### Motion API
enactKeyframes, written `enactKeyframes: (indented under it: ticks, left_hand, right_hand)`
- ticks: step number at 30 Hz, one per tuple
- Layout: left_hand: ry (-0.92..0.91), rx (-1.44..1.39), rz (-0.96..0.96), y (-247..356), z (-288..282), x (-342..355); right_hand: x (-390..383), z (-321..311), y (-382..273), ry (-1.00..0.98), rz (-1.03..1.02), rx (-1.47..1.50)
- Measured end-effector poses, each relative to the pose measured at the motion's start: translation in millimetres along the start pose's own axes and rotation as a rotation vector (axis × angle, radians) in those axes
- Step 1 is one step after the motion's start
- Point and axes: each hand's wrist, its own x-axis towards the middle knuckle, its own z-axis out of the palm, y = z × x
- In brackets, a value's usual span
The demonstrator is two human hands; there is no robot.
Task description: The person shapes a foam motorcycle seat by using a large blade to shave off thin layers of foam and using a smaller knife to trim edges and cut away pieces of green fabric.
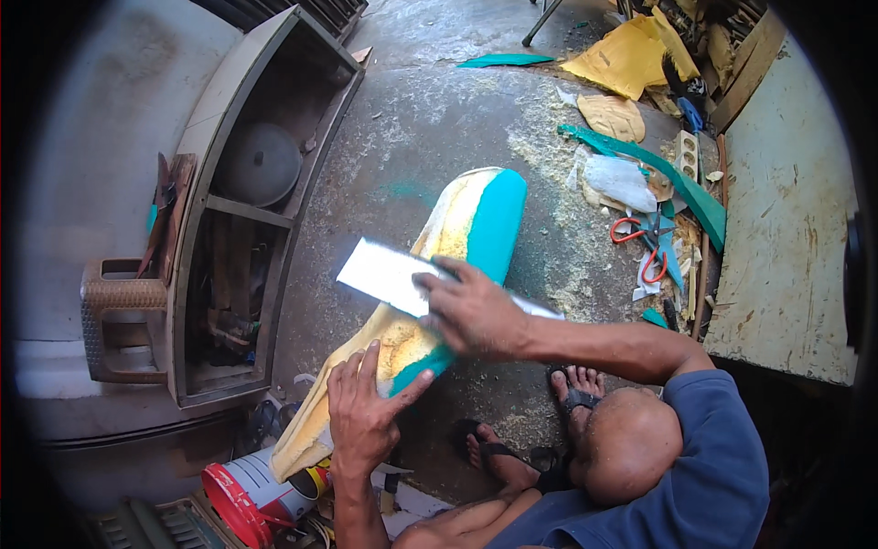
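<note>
A long padded foam piece (448, 238), cream-yellow with a teal side, lies slantwise in front of me; it looks like a motorcycle seat cushion. On its near part rests my left hand (364, 412), palm down, fingers spread and thumb out over the teal edge. My right hand (471, 306) grips a flat white board (380, 276) that lies across the middle of the foam. The board's left end sticks out past the cushion and its other end shows beyond my wrist. Glare and motion blur hide its surface; its underside is out of sight.
Foam crumbs litter the grey floor (366, 183). At right lie orange-handled scissors (651, 245), teal scraps (704, 206) and yellow sheeting (631, 55) beside a worn panel (786, 229). A cabinet (192, 137) and brown plastic stool (123, 320) stand left. A red-rimmed bucket (242, 503) lies near.
</note>
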Motion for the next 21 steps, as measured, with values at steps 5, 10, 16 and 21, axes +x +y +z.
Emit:
enactKeyframes:
  ticks: [5, 10, 16, 21]
  left_hand:
    - [0.06, -0.018, 0.044, 4, 7, 12]
    - [0.028, -0.019, 0.03, -7, 11, -4]
    - [0.051, 0.046, 0.001, -1, 0, 4]
    - [0.109, -0.055, 0.039, -2, 17, 12]
  right_hand:
    - [28, -38, 97, -0.07, 0.596, -0.11]
    - [1, -2, 34, -0.051, 0.117, -0.113]
    - [7, 8, 5, 0.046, 0.107, -0.094]
    - [9, -30, 72, 0.003, 0.392, -0.188]
